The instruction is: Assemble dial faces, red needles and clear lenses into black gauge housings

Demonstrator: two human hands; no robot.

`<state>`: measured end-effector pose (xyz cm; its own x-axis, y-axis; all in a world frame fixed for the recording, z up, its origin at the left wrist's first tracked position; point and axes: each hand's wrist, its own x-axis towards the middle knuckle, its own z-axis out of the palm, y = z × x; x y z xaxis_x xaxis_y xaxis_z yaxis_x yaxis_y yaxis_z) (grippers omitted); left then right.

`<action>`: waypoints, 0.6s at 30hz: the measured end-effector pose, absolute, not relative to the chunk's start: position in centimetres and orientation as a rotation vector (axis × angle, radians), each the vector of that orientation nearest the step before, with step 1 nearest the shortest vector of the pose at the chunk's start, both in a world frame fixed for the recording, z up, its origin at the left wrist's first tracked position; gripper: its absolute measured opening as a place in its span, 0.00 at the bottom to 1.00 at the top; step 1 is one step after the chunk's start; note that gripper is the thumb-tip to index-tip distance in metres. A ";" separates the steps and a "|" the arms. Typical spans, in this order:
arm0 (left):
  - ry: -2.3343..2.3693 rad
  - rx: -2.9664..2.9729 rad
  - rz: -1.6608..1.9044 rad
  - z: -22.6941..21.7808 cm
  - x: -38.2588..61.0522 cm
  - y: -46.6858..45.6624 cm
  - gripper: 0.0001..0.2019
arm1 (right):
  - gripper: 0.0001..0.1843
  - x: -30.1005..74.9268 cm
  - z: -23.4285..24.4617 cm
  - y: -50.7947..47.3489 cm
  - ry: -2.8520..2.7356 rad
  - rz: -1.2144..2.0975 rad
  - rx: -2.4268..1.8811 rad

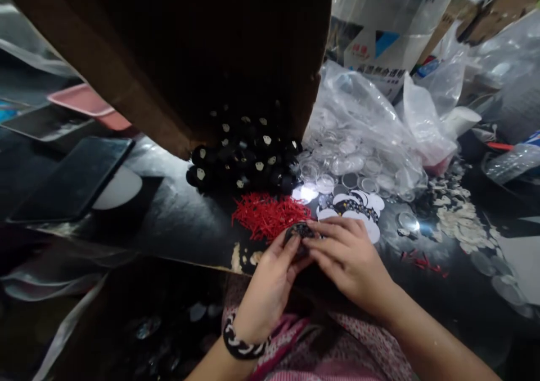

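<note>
Left hand (268,285) and right hand (354,263) are held close together, forearms (434,325) angled inward. A dark disc (298,231) is pinched by the left thumb and fingers, beside the red pile (268,215); it is met by slightly curled right fingers (331,245), whose grip cannot be told.

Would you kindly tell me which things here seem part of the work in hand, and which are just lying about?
Likely in use:
dark round piece, in the left hand, right hand against it
heap of red pieces
patterned and white discs
clear discs
black pieces at the open carton

Apparently just lying about:
pink tray
dark flat device
</note>
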<state>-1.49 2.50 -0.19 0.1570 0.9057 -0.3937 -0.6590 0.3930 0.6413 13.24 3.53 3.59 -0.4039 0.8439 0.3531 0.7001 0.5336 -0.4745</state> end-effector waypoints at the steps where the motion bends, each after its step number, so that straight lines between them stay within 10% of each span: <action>1: 0.865 0.449 1.146 -0.5 -1.4 2.2 0.15 | 0.10 13.3 3.7 3.9 -2.153 0.420 -1.291; 7: 1.057 0.909 1.070 -0.6 -0.8 0.5 0.19 | 0.24 12.0 3.4 5.2 -2.073 0.504 -1.515; 18: 1.436 0.978 0.713 -4.2 -9.9 -4.3 0.19 | 0.18 12.2 2.1 3.3 -2.359 0.599 -1.409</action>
